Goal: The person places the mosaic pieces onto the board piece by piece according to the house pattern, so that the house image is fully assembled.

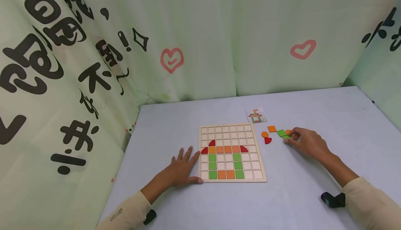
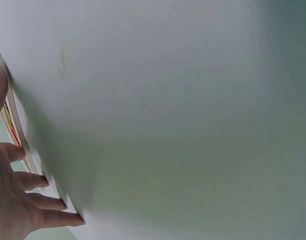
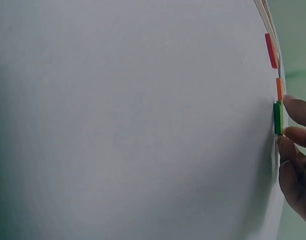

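Observation:
A wooden grid board [image 1: 225,131] lies on the table, with green squares, orange squares and red quarter circles set in its cells. My left hand [image 1: 181,172] rests at its left edge with fingers spread; the thumb touches the lower left corner. In the left wrist view, the left hand [image 2: 15,200] lies along the board's rim. Right of the board, my right hand [image 1: 308,143] pinches a green square [image 1: 286,137] between thumb and fingertips. The right wrist view shows the green square [image 3: 278,118] at the fingertips.
Loose pieces lie near my right hand: another green square [image 1: 281,133], an orange square [image 1: 272,129], an orange circle [image 1: 264,134] and a red quarter circle [image 1: 267,140]. A small pattern card [image 1: 256,115] lies behind the board. Printed curtains [image 1: 203,31] hang around the table.

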